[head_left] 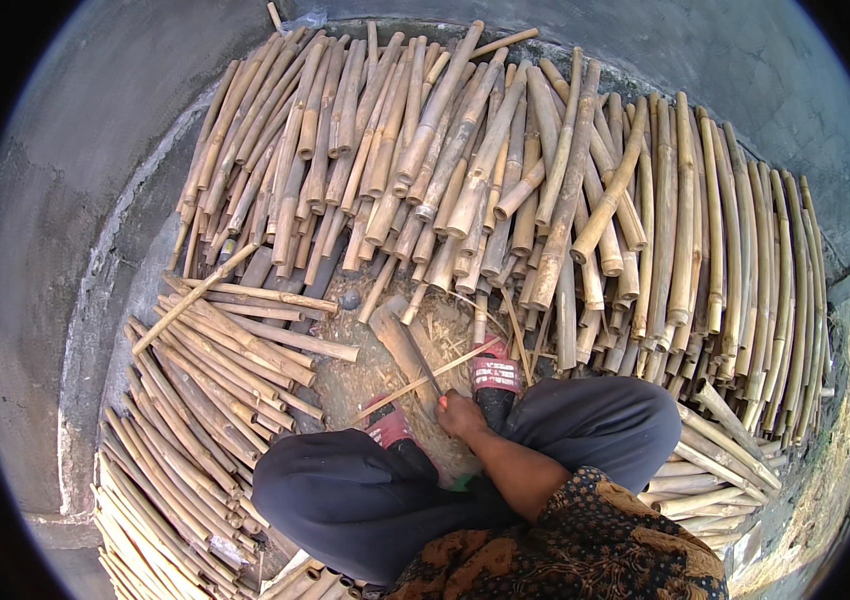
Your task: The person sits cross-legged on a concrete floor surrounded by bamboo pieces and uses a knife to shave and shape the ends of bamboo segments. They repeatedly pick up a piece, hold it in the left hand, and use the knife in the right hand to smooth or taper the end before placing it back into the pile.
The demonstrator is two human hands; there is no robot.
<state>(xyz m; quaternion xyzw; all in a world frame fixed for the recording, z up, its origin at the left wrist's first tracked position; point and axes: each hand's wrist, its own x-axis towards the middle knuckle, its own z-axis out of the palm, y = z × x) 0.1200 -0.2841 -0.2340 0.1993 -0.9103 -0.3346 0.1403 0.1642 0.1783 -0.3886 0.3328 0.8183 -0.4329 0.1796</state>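
Between my knees, my right hand [462,416] is closed around the orange-red handle of a knife. The dark, narrow knife blade [423,360] points away from me, lying over or just beside a flat wooden block [395,338] on the ground. A thin bamboo strip [455,366] crosses slantwise at the blade, near my hand; whether it touches the blade I cannot tell. My left hand does not show.
A large heap of cut bamboo poles [465,190] leans along the far wall [745,60]. More bamboo pieces [235,350] lie fanned out at my left, with others [715,460] at my right. Shavings cover the ground around my red-and-black footwear [495,372].
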